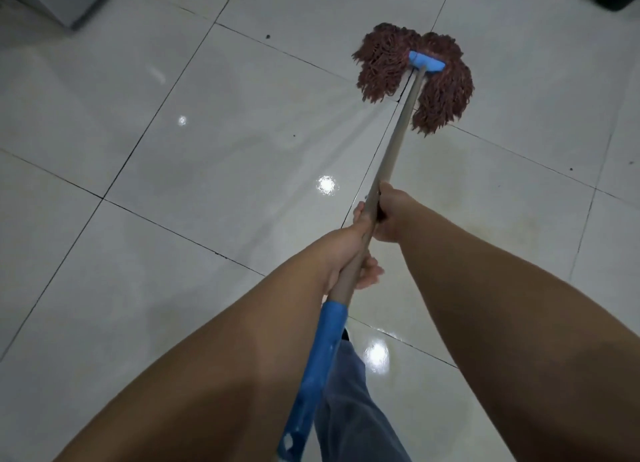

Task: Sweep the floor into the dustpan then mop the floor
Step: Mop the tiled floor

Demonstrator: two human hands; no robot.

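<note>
Two hands | left hand (341, 250), right hand (393, 216) fingers grasping mop (415, 77) handle (strands on floor (207, 167))

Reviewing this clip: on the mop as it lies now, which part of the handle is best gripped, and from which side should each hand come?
Grip the bare shaft of the mop handle, above the blue sleeve. The handle slopes away toward the mop head spread on the tiled floor, so wrapping from opposite sides suits it: right hand further down, left hand nearer the sleeve, as shown.

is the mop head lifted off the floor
No, the brown mop head lies spread flat on the tiled floor, strands splayed around its blue clamp.
</note>
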